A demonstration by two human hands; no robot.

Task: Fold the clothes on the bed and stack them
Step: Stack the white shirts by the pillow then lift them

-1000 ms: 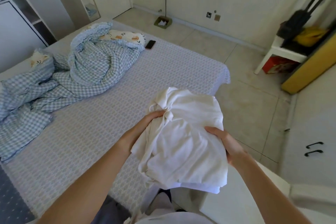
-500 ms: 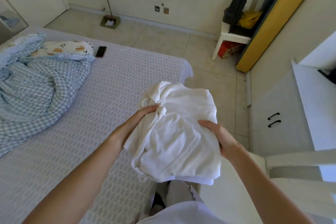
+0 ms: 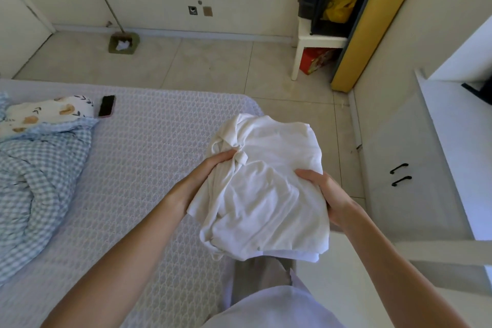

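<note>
White clothes [image 3: 266, 189] in both hands' grip

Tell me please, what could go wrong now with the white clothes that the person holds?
1. The white clothes are held only at the sides by the left hand and right hand; loose folds hang below and may come undone.
2. The bundle hangs partly past the edge of the bed, so a slip could drop it on the floor.
</note>
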